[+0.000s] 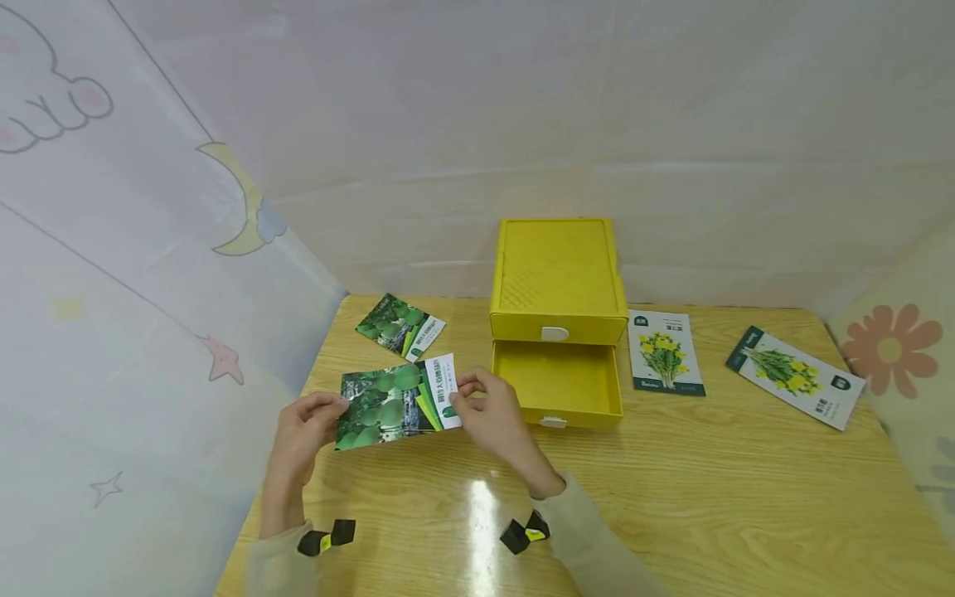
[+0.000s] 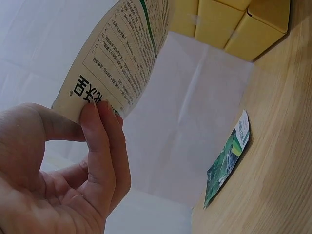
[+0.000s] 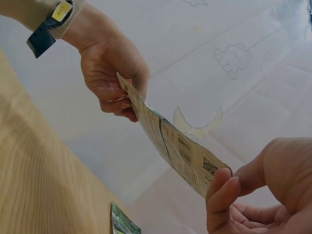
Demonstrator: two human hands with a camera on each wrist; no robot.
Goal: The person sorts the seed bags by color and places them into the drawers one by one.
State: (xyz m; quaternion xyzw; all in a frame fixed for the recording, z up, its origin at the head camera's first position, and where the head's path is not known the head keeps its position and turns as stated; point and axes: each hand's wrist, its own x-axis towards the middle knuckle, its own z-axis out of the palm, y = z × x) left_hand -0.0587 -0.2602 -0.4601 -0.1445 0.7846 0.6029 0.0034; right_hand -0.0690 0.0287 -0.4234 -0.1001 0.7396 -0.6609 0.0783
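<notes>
Both hands hold one green seed packet (image 1: 395, 402) up above the table's left part, its picture of round green fruit facing the head camera. My left hand (image 1: 302, 431) pinches the packet's left end between thumb and fingers. At the white end, my right hand (image 1: 488, 412) pinches the right edge. The printed back of the packet (image 2: 117, 58) shows in the left wrist view, slightly bowed. Behind it a second green seed packet (image 1: 401, 326) lies flat on the table. Right of the hands stands a yellow two-drawer box (image 1: 558, 265), its lower drawer (image 1: 570, 377) pulled out with a bare floor.
To the box's right lies a white seed packet with yellow flowers (image 1: 666, 352). Farther right is another such packet (image 1: 794, 377), set at a slant. The wooden table (image 1: 709, 497) meets a pale hanging cloth (image 1: 418, 166) at the back and sides.
</notes>
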